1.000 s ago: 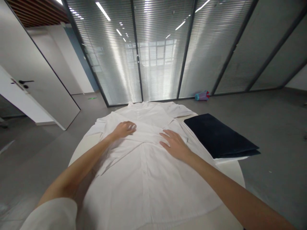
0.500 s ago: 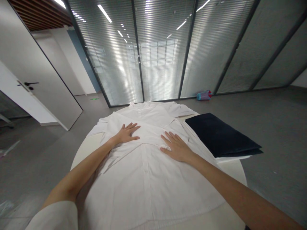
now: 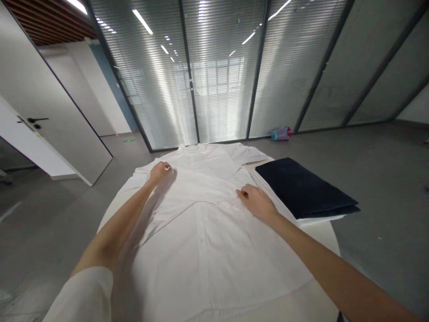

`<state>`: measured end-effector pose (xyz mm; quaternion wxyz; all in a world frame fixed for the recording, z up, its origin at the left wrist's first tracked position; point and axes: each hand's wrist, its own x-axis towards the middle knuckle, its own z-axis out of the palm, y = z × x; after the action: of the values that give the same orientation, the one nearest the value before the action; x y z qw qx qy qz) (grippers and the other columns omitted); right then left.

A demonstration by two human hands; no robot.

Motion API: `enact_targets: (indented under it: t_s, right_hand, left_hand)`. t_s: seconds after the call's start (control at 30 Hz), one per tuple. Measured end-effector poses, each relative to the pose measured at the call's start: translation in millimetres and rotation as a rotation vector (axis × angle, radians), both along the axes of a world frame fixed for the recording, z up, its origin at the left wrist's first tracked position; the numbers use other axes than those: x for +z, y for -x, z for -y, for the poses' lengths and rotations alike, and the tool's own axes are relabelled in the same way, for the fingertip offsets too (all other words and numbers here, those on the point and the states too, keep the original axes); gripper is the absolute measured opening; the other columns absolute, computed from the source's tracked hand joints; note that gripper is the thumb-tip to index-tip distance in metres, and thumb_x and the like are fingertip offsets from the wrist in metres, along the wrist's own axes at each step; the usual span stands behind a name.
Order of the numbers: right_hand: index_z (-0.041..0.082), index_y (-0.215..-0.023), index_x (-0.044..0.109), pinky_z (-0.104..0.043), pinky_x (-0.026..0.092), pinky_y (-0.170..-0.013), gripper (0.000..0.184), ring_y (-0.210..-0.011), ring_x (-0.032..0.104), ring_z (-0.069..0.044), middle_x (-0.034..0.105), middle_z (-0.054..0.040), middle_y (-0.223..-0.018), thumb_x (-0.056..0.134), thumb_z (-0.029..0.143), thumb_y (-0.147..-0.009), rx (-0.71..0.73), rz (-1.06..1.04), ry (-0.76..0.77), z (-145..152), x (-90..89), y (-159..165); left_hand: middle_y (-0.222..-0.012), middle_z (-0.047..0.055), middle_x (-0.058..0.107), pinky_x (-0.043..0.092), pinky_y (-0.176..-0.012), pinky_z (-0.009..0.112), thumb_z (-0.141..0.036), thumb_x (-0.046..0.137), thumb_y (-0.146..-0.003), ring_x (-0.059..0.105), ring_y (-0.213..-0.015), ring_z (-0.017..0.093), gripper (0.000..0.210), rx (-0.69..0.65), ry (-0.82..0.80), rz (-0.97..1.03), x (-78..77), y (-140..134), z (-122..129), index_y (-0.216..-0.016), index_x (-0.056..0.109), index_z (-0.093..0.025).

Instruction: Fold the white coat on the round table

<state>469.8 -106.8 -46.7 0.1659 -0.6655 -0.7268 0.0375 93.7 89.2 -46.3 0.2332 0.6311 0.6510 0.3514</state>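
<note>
Our left hand [image 3: 160, 171] and right hand [image 3: 258, 201] curl nearly closed; whether either pinches fabric, we cannot tell. Beneath both spreads a white button-front cloth shirt [image 3: 201, 241]; to their right lies a folded dark navy cloth [image 3: 303, 188].

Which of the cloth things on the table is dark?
The folded navy cloth at the right, jutting past the table's edge. The shirt spread beside it is white, and so is the layer peeking out beneath.

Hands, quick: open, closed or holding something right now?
Left hand: curled, over the shirt; can't tell if it grips cloth.
Right hand: curled, over the shirt; grip can't be told either.
</note>
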Motion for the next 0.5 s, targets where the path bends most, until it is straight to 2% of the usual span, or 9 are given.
enact_targets:
  t_s: [0.07, 0.17, 0.33, 0.5]
  right_hand:
    - [0.020, -0.072, 0.062, -0.028, 0.039, -0.067, 0.039, -0.074, 0.063, -0.017, 0.068, -0.0045, -0.082, 0.044, 0.039, -0.101, 0.073, -0.038, 0.036, 1, -0.1, 3]
    - [0.021, -0.072, 0.059, -0.028, 0.035, -0.062, 0.032, -0.071, 0.061, -0.016, 0.065, -0.0026, -0.080, 0.049, 0.036, -0.099, 0.164, -0.034, 0.043, 4, -2.8, 8]
    - [0.021, -0.076, 0.058, -0.026, 0.035, -0.063, 0.025, -0.070, 0.059, -0.015, 0.064, -0.0009, -0.080, 0.051, 0.030, -0.098, 0.199, -0.088, 0.080, 4, -3.0, 7]
    - [0.021, -0.078, 0.058, -0.026, 0.035, -0.065, 0.022, -0.072, 0.058, -0.015, 0.064, -0.0013, -0.082, 0.052, 0.030, -0.097, 0.212, -0.120, 0.111, 2, -2.7, 2]
  left_hand:
    - [-0.104, 0.012, 0.071, 0.053, -0.088, 0.037, -0.036, 0.071, -0.076, 0.065, -0.110, 0.032, 0.025, -0.026, 0.058, 0.148, 10.8, -6, -29, -0.089, 0.070, -0.015]
    - [-0.104, 0.011, 0.069, 0.055, -0.073, 0.030, -0.034, 0.069, -0.083, 0.071, -0.090, 0.024, 0.030, -0.068, 0.116, 0.319, 18.9, -23, -68, -0.104, 0.067, -0.013]
    - [-0.111, 0.013, 0.065, 0.056, -0.074, 0.030, -0.026, 0.069, -0.086, 0.071, -0.082, 0.018, 0.038, -0.027, 0.171, 0.586, 14.7, -42, -115, -0.120, 0.056, -0.014]
    - [-0.107, 0.007, 0.063, 0.058, -0.076, 0.033, -0.022, 0.072, -0.083, 0.072, -0.081, 0.019, 0.052, 0.002, 0.203, 0.781, 5.7, -46, -144, -0.128, 0.046, -0.022]
